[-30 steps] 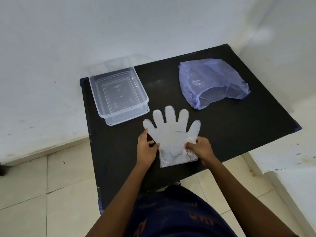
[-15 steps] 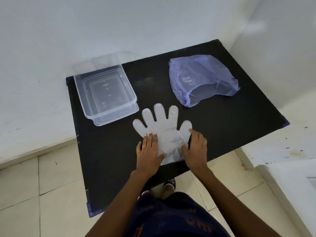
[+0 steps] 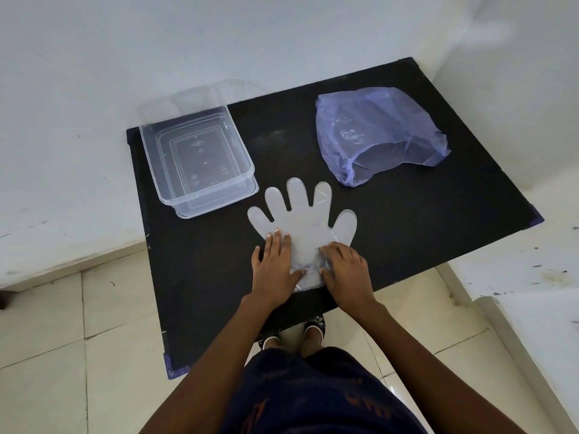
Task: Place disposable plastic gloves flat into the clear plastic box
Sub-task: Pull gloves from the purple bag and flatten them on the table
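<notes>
A clear disposable glove [image 3: 303,214] lies flat on the black table [image 3: 407,220], fingers spread and pointing away from me. My left hand [image 3: 275,265] rests palm down on the glove's left cuff side, fingers flat. My right hand [image 3: 346,270] presses on the right cuff side, fingers slightly curled over the plastic. The clear plastic box [image 3: 196,158] stands at the table's far left, with nothing in it, apart from the glove and both hands.
A crumpled blue plastic bag [image 3: 376,136] lies at the table's far right, mouth facing me. White walls close in behind and to the right. The table's near edge is just under my wrists, with tiled floor below.
Both hands went from pinching the glove's cuff to lying flat on it. The glove stayed in place on the table.
</notes>
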